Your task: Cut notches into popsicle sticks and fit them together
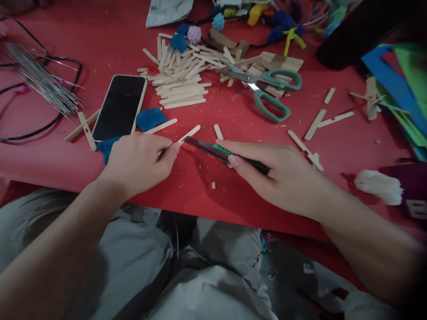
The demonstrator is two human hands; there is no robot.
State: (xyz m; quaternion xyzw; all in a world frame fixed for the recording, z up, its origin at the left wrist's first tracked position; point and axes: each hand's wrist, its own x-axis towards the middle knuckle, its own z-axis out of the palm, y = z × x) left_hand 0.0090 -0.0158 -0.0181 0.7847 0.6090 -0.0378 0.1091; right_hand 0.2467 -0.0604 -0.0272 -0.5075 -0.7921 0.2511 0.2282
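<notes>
My left hand is closed, pinching a wooden craft stick near the table's front edge. The stick's far end points up and to the right past my thumb, and its other end is hidden in my fingers. A green and black utility knife lies in the grip of my right hand. Its dark blade tip is at the stick, just beside my left thumb. Under the knife another craft stick lies partly covered. A small cut piece of wood sits on the red tabletop below.
Green-handled scissors lie open beside a heap of craft sticks. A phone and a bundle of wires are on the left. Notched sticks, coloured sheets and a dark cylinder stand to the right.
</notes>
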